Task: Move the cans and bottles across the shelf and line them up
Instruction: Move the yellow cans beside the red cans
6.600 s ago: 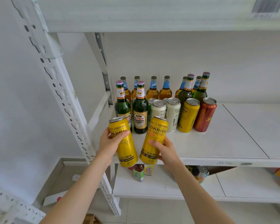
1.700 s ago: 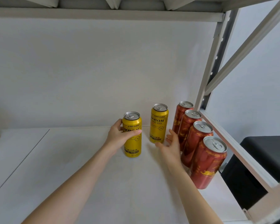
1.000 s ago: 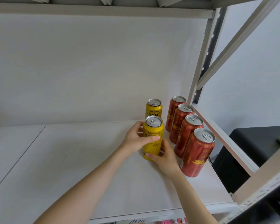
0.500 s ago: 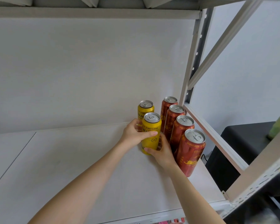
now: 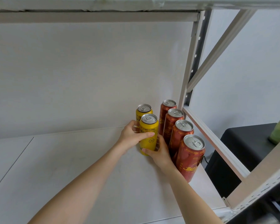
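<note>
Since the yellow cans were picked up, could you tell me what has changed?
Both crossed to the right end of the shelf. The right hand released the rear yellow can; the left hand brought the front yellow can before it, both hands now gripping it. The red cans stayed.

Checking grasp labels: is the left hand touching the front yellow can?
Touching. The head view shows the left hand with its thumb laid across the label of the front yellow can, no gap.

Two yellow cans (image 5: 149,126) stand upright beside four red cans (image 5: 190,157).
</note>
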`<state>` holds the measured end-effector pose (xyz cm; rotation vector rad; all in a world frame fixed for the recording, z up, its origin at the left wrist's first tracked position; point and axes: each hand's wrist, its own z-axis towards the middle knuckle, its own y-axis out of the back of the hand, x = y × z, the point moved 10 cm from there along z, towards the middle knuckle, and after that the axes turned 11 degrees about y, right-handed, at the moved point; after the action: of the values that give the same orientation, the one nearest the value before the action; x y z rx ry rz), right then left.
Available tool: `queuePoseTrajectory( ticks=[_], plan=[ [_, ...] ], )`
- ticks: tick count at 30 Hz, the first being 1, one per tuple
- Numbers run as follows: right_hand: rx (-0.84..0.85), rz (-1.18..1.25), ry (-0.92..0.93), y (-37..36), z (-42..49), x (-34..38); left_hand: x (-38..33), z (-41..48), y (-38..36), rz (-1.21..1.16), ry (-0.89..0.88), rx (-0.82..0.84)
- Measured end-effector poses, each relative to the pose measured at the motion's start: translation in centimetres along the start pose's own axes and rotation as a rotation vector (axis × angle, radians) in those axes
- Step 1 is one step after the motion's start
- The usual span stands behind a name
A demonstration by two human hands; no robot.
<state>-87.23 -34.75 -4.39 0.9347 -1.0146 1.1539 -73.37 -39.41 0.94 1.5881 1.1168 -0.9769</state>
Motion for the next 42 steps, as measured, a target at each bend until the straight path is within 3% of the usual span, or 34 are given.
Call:
queuePoseTrajectory(
  ticks=[12, 17, 23, 27, 33, 42],
  plan=[
    [-0.098, -0.079, -0.059, 0.6, -2.0, 0.7, -0.1, -2.3, 2.2, 0.131, -0.060, 0.088],
    [-0.120, -0.419, -0.080, 0.9, -5.3, 2.7, 1.1, -4.8, 6.3, 0.324, -0.116, -0.062],
    [-0.034, -0.890, 0.014, -1.1, -9.5, 6.5, 1.6, -10.7, 9.5, 0.849, -0.453, -0.311],
    [0.043, -1.143, 0.062, -3.1, -12.4, 8.6, 3.3, -13.4, 9.8, 1.105, -0.473, -0.317],
    [0.111, -1.298, 0.115, -5.3, -16.5, 10.7, 5.4, -18.1, 10.7, 1.258, -0.509, -0.344],
    [0.180, -1.360, 0.171, -9.7, -21.8, 14.3, 7.0, -25.0, 14.8, 1.259, -0.553, -0.431]
  ],
)
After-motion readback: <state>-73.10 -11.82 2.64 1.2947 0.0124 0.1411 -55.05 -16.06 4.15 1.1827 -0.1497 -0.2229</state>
